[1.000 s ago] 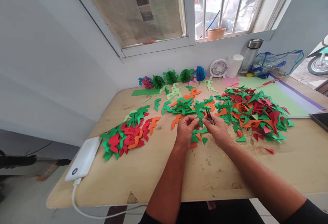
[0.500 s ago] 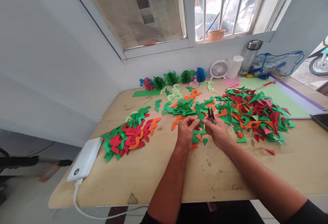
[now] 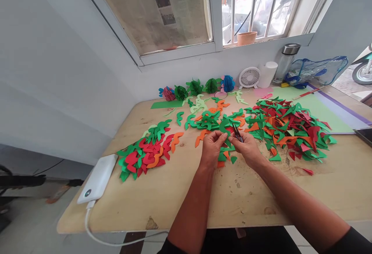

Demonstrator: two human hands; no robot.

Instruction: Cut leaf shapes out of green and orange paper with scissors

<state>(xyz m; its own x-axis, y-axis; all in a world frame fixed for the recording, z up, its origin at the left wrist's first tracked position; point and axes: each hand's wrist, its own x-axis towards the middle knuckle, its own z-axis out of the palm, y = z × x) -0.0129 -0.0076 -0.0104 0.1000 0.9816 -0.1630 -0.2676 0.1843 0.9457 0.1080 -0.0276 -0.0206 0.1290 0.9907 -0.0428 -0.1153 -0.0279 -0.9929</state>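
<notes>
My left hand (image 3: pixel 212 149) pinches a wavy green paper cutout (image 3: pixel 224 126) between thumb and fingers, over the middle of the table. Close on its right, my right hand (image 3: pixel 247 149) is closed around small dark-bladed scissors (image 3: pixel 237 133), their tips pointing up and away from me. The right thumb and fingertips also come up against the cutout's lower edge; whether they pinch it I cannot tell. Just beyond both hands lies a heap of green cutouts (image 3: pixel 208 120), and a few green and orange scraps (image 3: pixel 226 154) lie under them.
Red, green and orange cutouts (image 3: pixel 151 155) form a pile on the left, near a white power bank (image 3: pixel 98 178) with a cable. A large scrap heap (image 3: pixel 290 130) covers the right. Along the wall stand honeycomb paper figures (image 3: pixel 195 87), a small fan (image 3: pixel 249 77) and a glass bottle (image 3: pixel 286 64).
The scissors have tilted to the left in my right hand, and their blades look closer together. My left hand stays on the green cutout. The view has shifted slightly.
</notes>
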